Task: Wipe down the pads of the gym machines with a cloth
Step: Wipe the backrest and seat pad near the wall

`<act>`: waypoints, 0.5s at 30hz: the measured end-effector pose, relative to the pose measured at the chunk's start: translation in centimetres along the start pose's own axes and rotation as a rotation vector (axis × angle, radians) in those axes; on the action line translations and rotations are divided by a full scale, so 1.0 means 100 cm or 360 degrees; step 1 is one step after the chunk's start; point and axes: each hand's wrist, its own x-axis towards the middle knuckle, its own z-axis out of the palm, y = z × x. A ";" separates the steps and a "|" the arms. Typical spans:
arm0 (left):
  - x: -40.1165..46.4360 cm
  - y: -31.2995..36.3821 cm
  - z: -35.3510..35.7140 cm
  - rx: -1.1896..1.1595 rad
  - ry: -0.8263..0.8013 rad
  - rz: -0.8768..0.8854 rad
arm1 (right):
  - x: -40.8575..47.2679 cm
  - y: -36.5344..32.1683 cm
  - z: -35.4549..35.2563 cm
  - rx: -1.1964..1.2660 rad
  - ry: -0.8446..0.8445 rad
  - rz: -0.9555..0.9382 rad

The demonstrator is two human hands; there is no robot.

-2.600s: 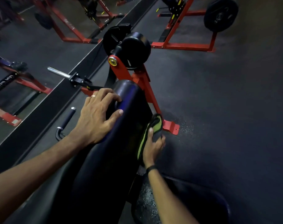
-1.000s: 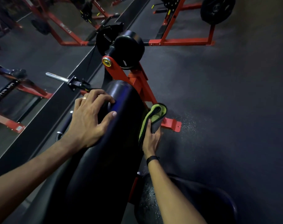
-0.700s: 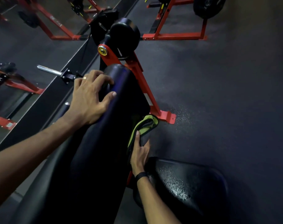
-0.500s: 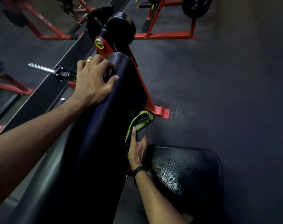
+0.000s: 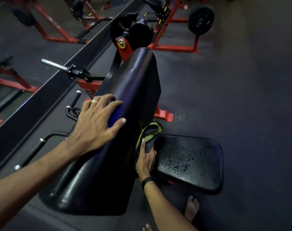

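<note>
flooring (image 5: 233,89) of dark rubber spreads under everything, with red machine frames (image 5: 173,47) and a black weight plate (image 5: 201,20) far beyond the hands. nearer, the long black back pad (image 5: 125,130) slopes up and away, and the left hand (image 5: 98,124) rests flat on its upper face, fingers spread and straight, a ring on 1 finger, holding nothing. just right of that pad and lower sits the square seat pad (image 5: 190,162), its surface speckled with droplets. the right hand (image 5: 146,160) is wedged between the 2 pads, its grip pressing the cloth (image 5: 150,132) against the right side of the back pad; the thumb lies along the fabric, but whether the other fingers curl round it cannot be told. the cloth, grey with a green edge, bunches just ahead of those fingertips, touching the back pad. a black band circles the right wrist, and a bare foot (image 5: 192,208) stands on the floor behind it.
</note>
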 end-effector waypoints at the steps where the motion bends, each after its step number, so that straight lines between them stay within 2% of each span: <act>1: -0.013 0.001 -0.002 -0.0032 0.0004 -0.0013 | -0.009 0.003 -0.003 -0.0003 0.0001 0.0012; 6: -0.060 0.002 -0.009 -0.0143 0.0046 -0.0055 | -0.056 0.019 -0.010 0.0087 -0.0071 -0.0041; 9: -0.067 0.006 -0.009 -0.0158 0.0090 -0.0121 | -0.077 0.037 -0.012 0.0034 -0.0023 -0.0098; 15: -0.068 0.012 -0.011 -0.0105 0.0093 -0.0144 | -0.120 0.058 -0.016 0.0098 0.0079 0.0031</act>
